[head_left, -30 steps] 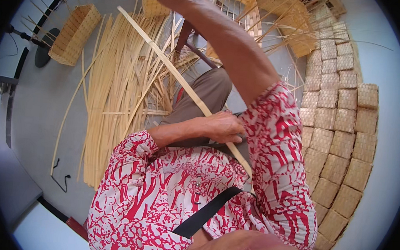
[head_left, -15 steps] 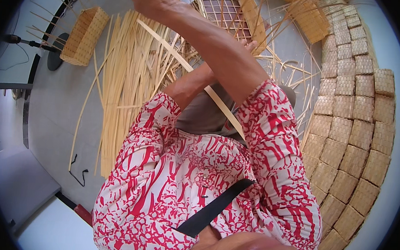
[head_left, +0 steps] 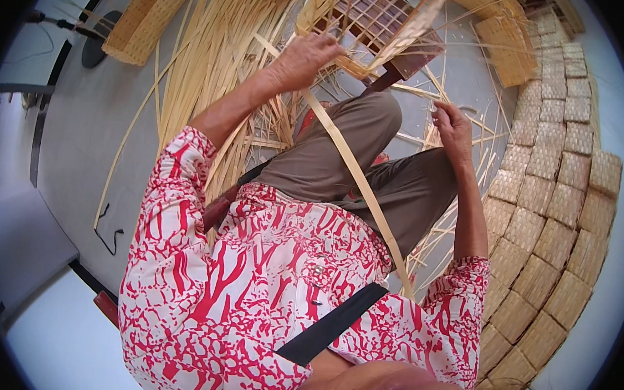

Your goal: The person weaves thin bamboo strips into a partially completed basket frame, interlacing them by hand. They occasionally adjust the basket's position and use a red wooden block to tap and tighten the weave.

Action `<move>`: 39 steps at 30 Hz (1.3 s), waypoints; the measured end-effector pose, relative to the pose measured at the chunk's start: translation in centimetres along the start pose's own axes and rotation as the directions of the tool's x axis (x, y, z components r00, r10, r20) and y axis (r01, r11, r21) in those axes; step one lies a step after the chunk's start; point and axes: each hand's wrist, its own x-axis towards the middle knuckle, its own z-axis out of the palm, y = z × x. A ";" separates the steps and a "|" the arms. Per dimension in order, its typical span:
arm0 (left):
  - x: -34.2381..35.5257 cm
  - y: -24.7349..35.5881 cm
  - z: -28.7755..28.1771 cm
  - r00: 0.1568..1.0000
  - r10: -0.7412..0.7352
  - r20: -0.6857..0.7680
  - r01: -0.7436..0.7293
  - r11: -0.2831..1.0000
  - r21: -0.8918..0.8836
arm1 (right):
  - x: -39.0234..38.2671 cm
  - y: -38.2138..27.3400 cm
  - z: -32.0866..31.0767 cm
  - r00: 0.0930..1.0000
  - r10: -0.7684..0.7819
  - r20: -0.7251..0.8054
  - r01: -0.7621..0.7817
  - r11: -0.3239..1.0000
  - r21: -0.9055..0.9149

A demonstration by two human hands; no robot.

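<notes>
A partly woven bamboo basket (head_left: 374, 16), with open lattice and loose strip ends, tilts at the top over a dark reddish wooden stand (head_left: 415, 56). My left hand (head_left: 304, 61) is at its near left edge, fingers closed on the rim. My right hand (head_left: 454, 132) is apart from the basket, above my right knee, with fingers curled and pinched; whatever they hold is too small to make out. A long flat bamboo strip (head_left: 356, 170) runs from beside my left hand, across my lap, to my right sleeve.
Many loose bamboo strips (head_left: 202, 59) lie on the grey floor at left. A finished basket (head_left: 145, 20) stands at the far left, another woven basket (head_left: 505, 48) at the far right. Stacked woven blocks (head_left: 547, 202) line the right side. A black stand base (head_left: 100, 42) sits far left.
My arms were crossed, the right reaching over to the upper left; they are now uncrossed. My right hand has swung back to the right, and the basket has turned and tilted.
</notes>
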 end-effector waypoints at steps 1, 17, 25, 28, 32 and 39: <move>-0.6 -1.7 0.1 1.000 -0.010 -0.005 0.010 0.999 -0.034 | 0.8 1.2 0.4 0.999 0.035 0.034 -0.037 0.995 0.088; 7.4 -11.7 1.3 0.808 0.092 -0.582 -0.161 0.985 -0.068 | 3.3 -4.2 -1.2 0.988 0.151 0.024 -0.150 0.932 0.330; 2.5 -7.6 0.8 0.520 -0.302 -0.799 0.142 0.953 -0.267 | 4.4 -6.7 -0.4 0.970 0.228 0.085 -0.242 0.940 0.241; -1.4 -5.7 1.8 0.796 -0.139 -0.589 0.041 0.984 -0.176 | 3.9 -7.2 1.5 1.000 0.001 0.004 -0.002 0.978 0.207; 2.3 3.0 2.4 0.920 0.140 -0.365 -0.182 0.980 -0.082 | 6.1 -7.3 -0.1 0.991 -0.099 0.087 0.100 0.995 -0.003; 8.6 4.3 6.0 0.935 -0.038 -0.353 0.012 0.997 -0.074 | 10.5 -7.0 -3.8 0.955 0.044 0.293 -0.084 0.989 0.125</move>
